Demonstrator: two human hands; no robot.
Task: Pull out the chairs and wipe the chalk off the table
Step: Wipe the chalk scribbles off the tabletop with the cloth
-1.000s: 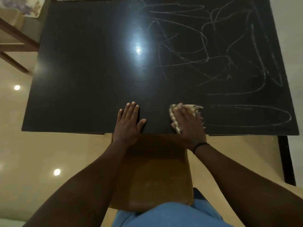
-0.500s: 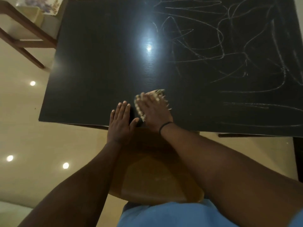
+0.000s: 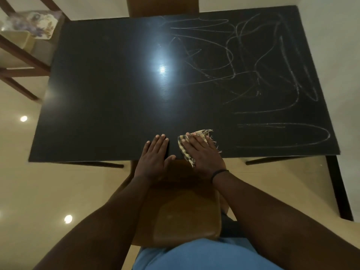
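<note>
The black table (image 3: 109, 90) carries white chalk scribbles (image 3: 272, 75) over its right half; its left half shows none. My right hand (image 3: 202, 152) presses flat on a checked, frayed cloth (image 3: 185, 149) near the table's front edge, just left of a long chalk loop (image 3: 282, 135). My left hand (image 3: 155, 154) lies flat on the table beside it, fingers straight, thumb near the cloth. A brown chair seat (image 3: 185, 217) stands pulled out under my arms, in front of the table.
A wooden chair (image 3: 21, 55) with a flowered cushion (image 3: 39, 23) stands off the table's far left corner. Another chair back (image 3: 161, 5) shows at the far edge. Glossy beige floor (image 3: 39, 191) lies around; a dark strip (image 3: 339, 188) runs at the right.
My right hand slid the cloth left until it met my left hand, then back to the right a little. My left hand stayed flat at the front edge. The view shifted.
</note>
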